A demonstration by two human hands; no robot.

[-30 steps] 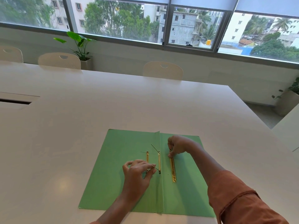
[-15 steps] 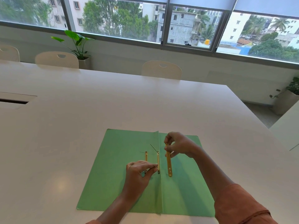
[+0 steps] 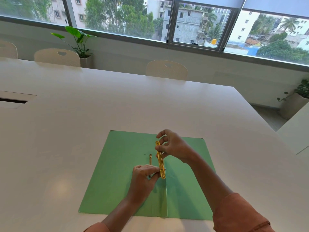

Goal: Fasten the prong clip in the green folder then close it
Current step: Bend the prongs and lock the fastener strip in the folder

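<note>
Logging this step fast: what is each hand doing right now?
Left hand: closed, pinching a thin metal prong on the green folder.
Right hand: closed on the gold fastener bar, lifted off the folder.

You have open table (image 3: 117, 106) on every side of the folder (image 3: 117, 173), with nothing standing near it. Over the fold your right hand (image 3: 173, 148) holds the brass bar (image 3: 160, 159) raised, and your left hand (image 3: 143, 176) sits just left of the crease. A thin prong (image 3: 150, 159) on the left leaf is the only thing in the way there.

White table (image 3: 117, 106), 3 chairs (image 3: 166, 70), plants (image 3: 78, 41) by window (image 3: 199, 22).
</note>
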